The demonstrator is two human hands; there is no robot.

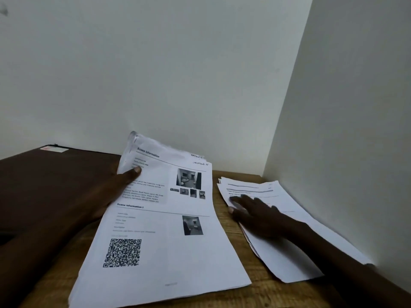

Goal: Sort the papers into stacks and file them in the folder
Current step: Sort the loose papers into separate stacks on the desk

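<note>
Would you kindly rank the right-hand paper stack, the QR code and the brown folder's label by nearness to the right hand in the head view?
1. Right-hand paper stack: under the right hand.
2. QR code: on the centre sheet, leftward.
3. Folder label: far left, at the back.

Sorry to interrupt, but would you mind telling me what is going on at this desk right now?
A person is sorting printed papers on a wooden desk. The left hand holds up the far corner of the nearer stack, whose top sheet shows photos and a QR code. The right hand lies flat on a second stack by the wall. A dark brown folder lies closed on the left, so nothing looks filed yet.
</note>
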